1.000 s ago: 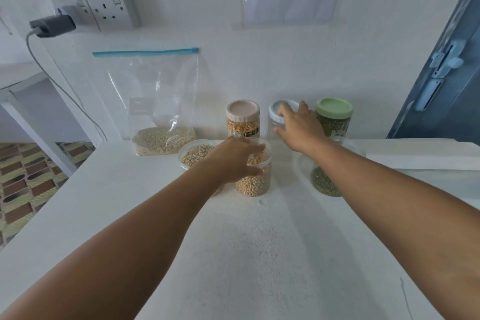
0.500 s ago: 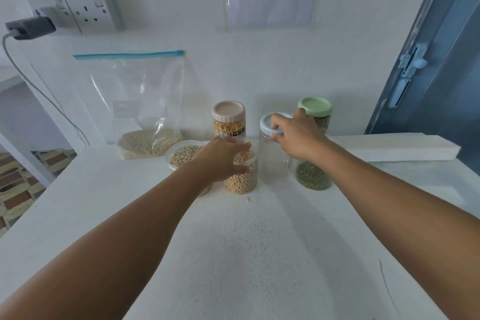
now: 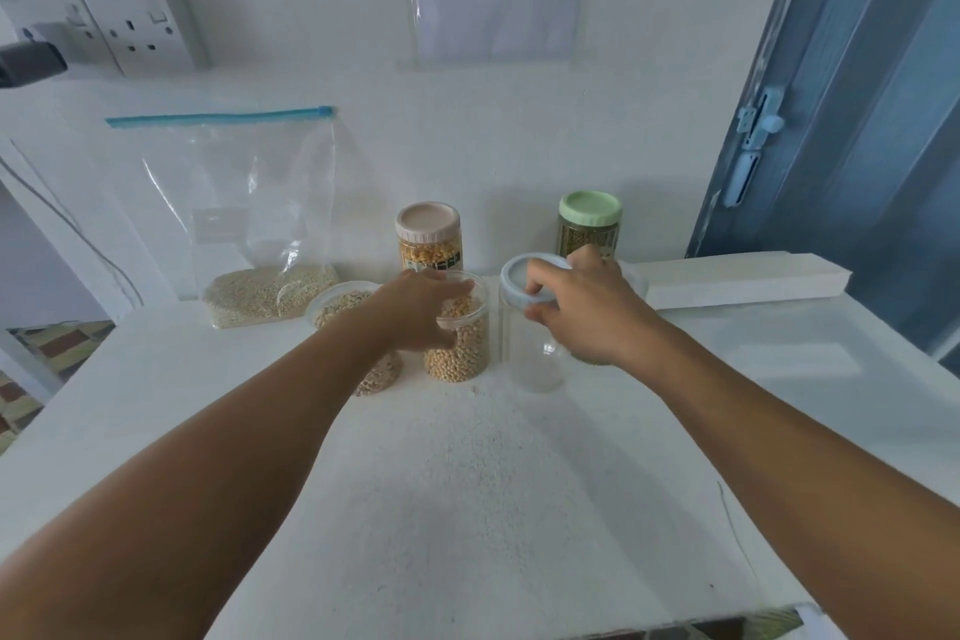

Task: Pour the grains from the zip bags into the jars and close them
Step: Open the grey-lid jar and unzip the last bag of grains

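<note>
We are observing a white table [image 3: 467, 509] set against a white wall. The right hand [image 3: 587, 314] is gripping the pale blue lid [image 3: 524, 283] of an empty clear jar [image 3: 530, 353], with fingers curled round the lid's rim and the thumb on its near edge. The left hand [image 3: 415, 309] is resting on the rim of an open jar of yellow round grains [image 3: 460, 348], fingers curling over its near side; this jar is standing just beside the empty one. Left of it, partly hidden by the left wrist, an open jar of pale grains [image 3: 343, 301] is sitting without a lid.

Behind these, near the wall, a pink-lidded jar of yellow grains [image 3: 429, 239] and a green-lidded jar of green grains [image 3: 590, 221] are standing closed. A further container of green grains is lying behind the right hand; we cannot tell its form.

A zip bag [image 3: 244, 218] with a blue seal is leaning upright against the wall at the back left, with pale grains settled in its bottom.

The jars are crowding the back of the table. The near half, between the forearms and toward the front edge, is lying open. A white slab [image 3: 743, 278] is lying along the back right edge. The table's left edge is dropping to a patterned floor [image 3: 57, 348]. A blue door [image 3: 857, 120] is standing at the right, and a wall socket [image 3: 140, 29] is sitting at the upper left.
</note>
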Demonstrator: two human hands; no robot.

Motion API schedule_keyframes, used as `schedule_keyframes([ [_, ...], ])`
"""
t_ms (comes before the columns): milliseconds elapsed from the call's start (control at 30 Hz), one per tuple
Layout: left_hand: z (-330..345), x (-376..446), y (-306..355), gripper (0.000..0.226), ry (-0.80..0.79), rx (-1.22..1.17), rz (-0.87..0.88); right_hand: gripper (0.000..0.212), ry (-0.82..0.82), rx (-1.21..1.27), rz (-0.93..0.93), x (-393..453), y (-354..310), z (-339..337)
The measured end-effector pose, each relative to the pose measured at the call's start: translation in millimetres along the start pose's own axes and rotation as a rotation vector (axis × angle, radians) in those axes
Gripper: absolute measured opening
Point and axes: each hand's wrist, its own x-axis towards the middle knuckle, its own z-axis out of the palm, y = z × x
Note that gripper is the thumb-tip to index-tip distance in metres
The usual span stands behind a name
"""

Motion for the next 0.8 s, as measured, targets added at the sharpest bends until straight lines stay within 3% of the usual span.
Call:
schedule_keyframes([
  [267, 2.6, -1.5, -0.1, 0.090, 0.005, 0.012, 0.034, 0.014, -0.047, 0.054, -0.007, -18.4, -8.6, -3.1],
  [433, 12.4, -22.5, -4.6, 0.112, 0.029, -0.098, 0.020, 0.017, -0.082, 0.105, -0.070, -32.9, -16.8, -3.9],
  [533, 14.0, -55.5, -4.8, 0.114, 0.158, -0.248, 0.033, 0.015, -0.109, 0.126, -0.123, -41.0, -27.4, -3.8],
  [800, 28.5, -120.4, -31.1, 0.124, 0.186, -0.707, -0.020, 0.022, -0.137, 0.249, -0.291, -37.8, -80.8, 19.9],
])
